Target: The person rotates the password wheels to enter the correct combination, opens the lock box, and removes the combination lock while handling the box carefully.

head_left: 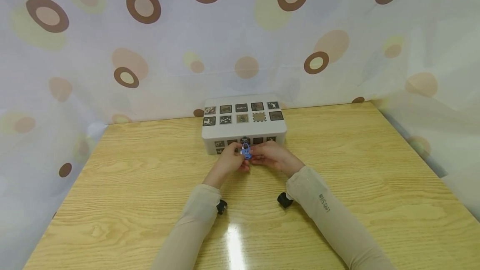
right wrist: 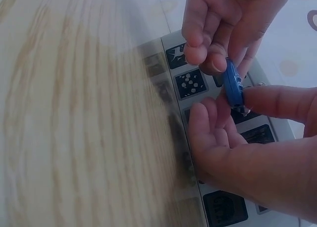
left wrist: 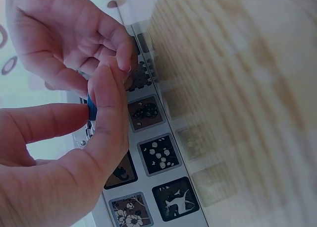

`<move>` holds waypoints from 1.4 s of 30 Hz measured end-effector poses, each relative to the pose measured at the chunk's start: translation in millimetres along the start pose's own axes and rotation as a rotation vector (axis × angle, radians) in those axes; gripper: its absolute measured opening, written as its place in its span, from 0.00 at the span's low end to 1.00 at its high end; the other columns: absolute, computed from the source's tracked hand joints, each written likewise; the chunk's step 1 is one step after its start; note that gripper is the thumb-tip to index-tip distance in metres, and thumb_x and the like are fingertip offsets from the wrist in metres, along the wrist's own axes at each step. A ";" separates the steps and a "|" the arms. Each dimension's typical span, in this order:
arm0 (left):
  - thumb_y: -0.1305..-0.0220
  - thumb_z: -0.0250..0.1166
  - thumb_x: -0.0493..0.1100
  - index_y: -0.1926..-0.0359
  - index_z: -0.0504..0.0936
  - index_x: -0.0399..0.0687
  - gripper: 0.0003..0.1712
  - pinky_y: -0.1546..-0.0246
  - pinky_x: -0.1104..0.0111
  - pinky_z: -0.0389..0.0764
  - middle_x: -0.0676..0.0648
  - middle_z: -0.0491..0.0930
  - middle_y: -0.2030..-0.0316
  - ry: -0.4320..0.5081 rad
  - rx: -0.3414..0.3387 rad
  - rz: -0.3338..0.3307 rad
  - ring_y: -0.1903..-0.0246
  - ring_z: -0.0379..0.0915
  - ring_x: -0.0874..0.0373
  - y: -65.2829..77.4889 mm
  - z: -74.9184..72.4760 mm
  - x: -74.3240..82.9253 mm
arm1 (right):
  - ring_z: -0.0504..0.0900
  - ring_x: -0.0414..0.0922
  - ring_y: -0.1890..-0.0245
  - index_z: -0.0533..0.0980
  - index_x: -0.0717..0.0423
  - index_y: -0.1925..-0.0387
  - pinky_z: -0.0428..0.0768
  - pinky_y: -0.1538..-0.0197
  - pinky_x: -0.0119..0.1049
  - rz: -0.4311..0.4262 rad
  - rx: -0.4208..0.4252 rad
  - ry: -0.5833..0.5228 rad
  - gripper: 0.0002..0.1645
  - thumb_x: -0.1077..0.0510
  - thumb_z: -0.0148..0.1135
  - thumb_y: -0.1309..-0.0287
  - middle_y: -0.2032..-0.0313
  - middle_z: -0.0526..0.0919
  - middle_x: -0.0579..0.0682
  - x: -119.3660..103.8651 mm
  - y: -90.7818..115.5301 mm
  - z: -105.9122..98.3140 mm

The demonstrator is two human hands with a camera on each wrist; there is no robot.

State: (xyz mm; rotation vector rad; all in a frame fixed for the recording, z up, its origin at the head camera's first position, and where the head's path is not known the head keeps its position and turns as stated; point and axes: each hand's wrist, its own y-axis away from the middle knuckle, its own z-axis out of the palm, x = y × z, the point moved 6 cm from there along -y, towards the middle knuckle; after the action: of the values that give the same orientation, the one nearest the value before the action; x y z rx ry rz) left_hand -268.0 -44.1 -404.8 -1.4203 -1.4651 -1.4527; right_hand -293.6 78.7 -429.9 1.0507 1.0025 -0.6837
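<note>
A small blue padlock (head_left: 246,153) hangs at the front latch (head_left: 245,140) of a white box (head_left: 243,128) covered with square picture prints. My left hand (head_left: 230,158) pinches the padlock from the left between thumb and fingers. From the other side, my right hand (head_left: 275,156) holds it too. In the right wrist view, the right thumb (right wrist: 277,102) presses on one face of the blue lock body (right wrist: 233,84), with the other fingers curled on the opposite side. The left wrist view shows only a sliver of the padlock (left wrist: 92,107) behind the left fingers.
The box stands at the back of a wooden table (head_left: 150,170), near a hanging sheet (head_left: 225,45) printed with circles. Black wrist straps (head_left: 285,199) stick out below both sleeves. A bright light reflection lies on the table's front part.
</note>
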 end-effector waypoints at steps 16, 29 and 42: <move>0.32 0.47 0.26 0.36 0.62 0.28 0.23 0.63 0.57 0.86 0.40 0.77 0.74 0.001 0.000 -0.004 0.79 0.77 0.56 0.0 -0.6 -0.5 | 0.78 0.43 0.69 0.71 0.78 0.49 0.82 0.57 0.32 0.020 -0.004 0.031 0.17 0.66 0.52 0.34 0.70 0.79 0.51 -1.1 1.5 1.0; 0.32 0.47 0.26 0.35 0.61 0.29 0.24 0.63 0.57 0.86 0.40 0.76 0.75 -0.009 -0.001 -0.005 0.78 0.78 0.54 -0.1 -0.5 -0.3 | 0.78 0.41 0.65 0.62 0.82 0.40 0.76 0.39 0.44 -0.027 -0.026 0.048 0.25 0.69 0.49 0.34 0.62 0.78 0.53 -2.2 0.0 1.2; 0.33 0.47 0.25 0.37 0.62 0.28 0.23 0.63 0.56 0.86 0.41 0.75 0.76 0.018 -0.002 -0.005 0.79 0.76 0.55 -0.3 0.7 -0.5 | 0.77 0.43 0.70 0.74 0.73 0.56 0.83 0.60 0.30 0.030 0.008 -0.003 0.12 0.66 0.50 0.34 0.72 0.79 0.51 -0.1 0.3 -0.8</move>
State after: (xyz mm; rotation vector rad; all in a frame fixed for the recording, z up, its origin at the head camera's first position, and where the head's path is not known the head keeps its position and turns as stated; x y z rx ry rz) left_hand -268.0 -43.5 -405.6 -1.4023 -1.4577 -1.4665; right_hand -293.6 79.5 -429.8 1.0699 0.9804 -0.6650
